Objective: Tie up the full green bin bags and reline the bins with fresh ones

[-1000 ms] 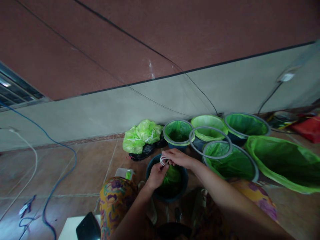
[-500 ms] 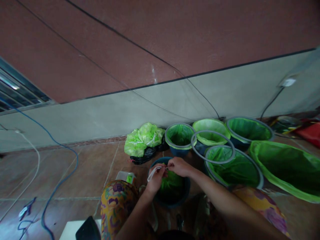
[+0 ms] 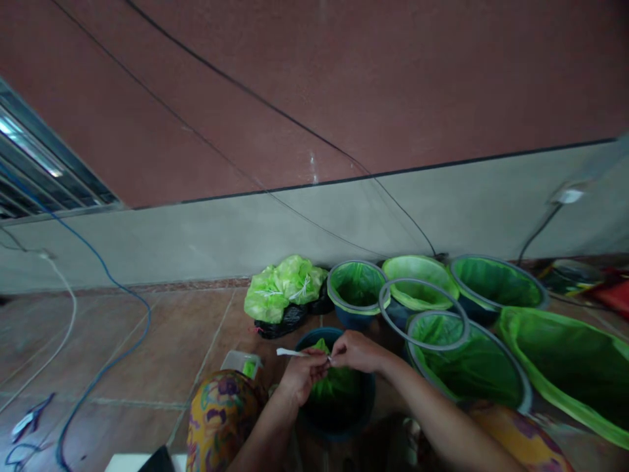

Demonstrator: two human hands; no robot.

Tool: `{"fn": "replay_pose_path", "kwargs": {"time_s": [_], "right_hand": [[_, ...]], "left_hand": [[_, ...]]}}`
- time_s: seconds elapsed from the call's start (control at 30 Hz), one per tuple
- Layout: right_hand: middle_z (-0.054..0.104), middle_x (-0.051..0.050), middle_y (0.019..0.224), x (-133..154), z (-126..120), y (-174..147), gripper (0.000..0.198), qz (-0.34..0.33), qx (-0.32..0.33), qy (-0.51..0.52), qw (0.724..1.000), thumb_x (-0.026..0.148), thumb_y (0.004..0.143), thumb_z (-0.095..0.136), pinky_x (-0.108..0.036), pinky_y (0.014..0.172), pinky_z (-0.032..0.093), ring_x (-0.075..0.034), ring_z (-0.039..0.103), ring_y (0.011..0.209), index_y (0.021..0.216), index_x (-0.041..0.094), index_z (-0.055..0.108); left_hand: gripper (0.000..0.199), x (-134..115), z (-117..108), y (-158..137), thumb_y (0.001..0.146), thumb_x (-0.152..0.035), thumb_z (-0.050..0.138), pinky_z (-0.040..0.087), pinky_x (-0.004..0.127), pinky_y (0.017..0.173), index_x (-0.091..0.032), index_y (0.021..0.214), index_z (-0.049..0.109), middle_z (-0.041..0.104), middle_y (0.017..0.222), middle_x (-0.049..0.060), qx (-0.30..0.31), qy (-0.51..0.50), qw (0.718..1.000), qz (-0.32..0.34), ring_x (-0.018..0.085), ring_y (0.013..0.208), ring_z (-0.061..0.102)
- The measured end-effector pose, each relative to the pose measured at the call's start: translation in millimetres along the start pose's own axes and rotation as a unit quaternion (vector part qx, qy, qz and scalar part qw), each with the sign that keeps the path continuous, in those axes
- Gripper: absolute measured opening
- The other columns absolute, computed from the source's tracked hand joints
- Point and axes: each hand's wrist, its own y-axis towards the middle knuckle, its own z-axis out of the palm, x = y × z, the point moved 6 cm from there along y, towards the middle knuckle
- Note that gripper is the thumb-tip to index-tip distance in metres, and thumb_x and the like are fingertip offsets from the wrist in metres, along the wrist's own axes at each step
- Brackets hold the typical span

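Observation:
My left hand is closed around a white strip, whose flat loose end sticks out to the left. The thumb and fingertips of my right hand pinch close to my left fingertips, at the strip's other end. Both hands are held over a dark blue bucket between my knees. Inside it is a green plastic bag, gathered upward to a point just under my fingers. Whether the strip is wrapped round the bag is hidden by my fingers.
Several bins lined with green bags stand at the right, among them a large bin. A loose grey ring leans across them. Tied green bags lie by the wall on a black bag. A clear box sits beside my left knee.
The white strip has swung from slanting downward to lying nearly level, pointing left. Both hands stay close together over the bucket. The whole view has tilted up a little.

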Motion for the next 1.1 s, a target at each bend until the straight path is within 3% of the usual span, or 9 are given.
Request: {"fn": "replay_pose_path", "kwargs": {"time_s": [0.07,0.17,0.27,0.37,0.47,0.63,0.8,0.9,1.1], "right_hand": [[0.058,0.003,0.053,-4.1,3.6,0.6,0.018,0.005,0.007,-0.025,1.0,0.028,0.068,0.063,-0.021,0.051,0.029,-0.01,0.051,0.055,0.073,0.017,0.077],[0.062,0.001,0.055,-11.9,8.0,3.9,0.015,0.023,0.01,-0.074,0.997,0.026,0.067,0.064,-0.022,0.053,0.031,-0.012,0.054,0.056,0.069,0.017,0.076],[0.07,-0.003,0.072,-16.0,4.6,8.6,0.019,0.028,-0.046,-0.1,0.994,0.02,0.067,0.06,-0.023,0.06,0.037,-0.016,0.061,0.069,0.077,0.016,0.075],[0.073,-0.006,0.09,-12.0,5.7,13.0,0.03,-0.022,-0.087,-0.061,0.994,0.012,0.071,0.05,-0.025,0.071,0.04,-0.017,0.063,0.084,0.091,0.017,0.073],[0.072,-0.007,0.084,-11.3,18.8,17.7,0.027,-0.049,-0.054,-0.021,0.997,0.013,0.077,0.044,-0.025,0.068,0.041,-0.017,0.063,0.078,0.085,0.015,0.07],[0.068,-0.004,0.07,-25.5,32.2,22.9,0.022,0.028,-0.047,0.041,0.998,0.011,0.077,0.044,-0.023,0.057,0.04,-0.014,0.059,0.062,0.074,0.014,0.066],[0.064,-0.001,0.063,-31.9,35.6,22.3,0.023,0.073,-0.017,0.123,0.99,0.015,0.082,0.042,-0.021,0.049,0.041,-0.011,0.056,0.048,0.077,0.015,0.064],[0.062,0.0,0.062,-29.7,32.9,19.9,0.022,0.083,-0.011,0.136,0.987,0.015,0.083,0.042,-0.019,0.046,0.04,-0.01,0.057,0.046,0.075,0.016,0.063],[0.063,-0.002,0.06,-21.1,25.9,14.0,0.028,0.109,0.005,0.107,0.988,0.023,0.089,0.039,-0.017,0.041,0.038,-0.013,0.064,0.053,0.075,0.015,0.062]], "left_hand": [[0.023,-0.1,1.0,0.0,0.053,-0.015,0.075,0.045,0.024,0.062,-0.015,0.068,0.058,0.063,0.06,-0.002,-0.009,0.024,1.0,0.013,0.011,0.058,0.06],[0.011,-11.5,3.0,0.7,0.053,-0.01,0.067,0.037,0.022,0.055,-0.015,0.059,0.059,0.055,0.051,-0.005,-0.033,0.148,0.983,0.102,0.008,0.049,0.048],[0.009,-28.1,10.2,-4.1,0.055,-0.006,0.06,0.036,0.023,0.058,-0.015,0.055,0.061,0.057,0.054,-0.003,-0.039,0.305,0.928,0.211,0.01,0.057,0.05],[0.013,-37.4,18.2,-12.3,0.061,-0.006,0.056,0.041,0.024,0.067,-0.017,0.061,0.063,0.062,0.063,-0.001,-0.032,0.399,0.866,0.299,0.013,0.067,0.056],[0.017,-37.4,22.5,-15.7,0.066,-0.005,0.051,0.042,0.024,0.069,-0.017,0.067,0.061,0.062,0.069,0.0,-0.038,0.431,0.825,0.364,0.013,0.069,0.057],[0.023,-29.1,27.5,-10.6,0.071,-0.002,0.044,0.043,0.025,0.073,-0.018,0.075,0.06,0.061,0.077,0.003,-0.082,0.46,0.764,0.445,0.014,0.077,0.057],[0.017,-20.8,17.2,-1.0,0.076,-0.01,0.05,0.045,0.026,0.074,-0.017,0.088,0.06,0.063,0.082,0.004,-0.138,0.414,0.799,0.413,0.015,0.078,0.059],[0.016,-21.6,14.5,-0.1,0.079,-0.013,0.051,0.047,0.026,0.072,-0.016,0.092,0.06,0.065,0.083,0.005,-0.116,0.398,0.818,0.398,0.015,0.076,0.061],[0.013,-25.2,10.2,0.6,0.082,-0.024,0.054,0.047,0.023,0.066,-0.016,0.082,0.064,0.066,0.078,0.004,-0.077,0.408,0.825,0.382,0.014,0.072,0.062]]}}
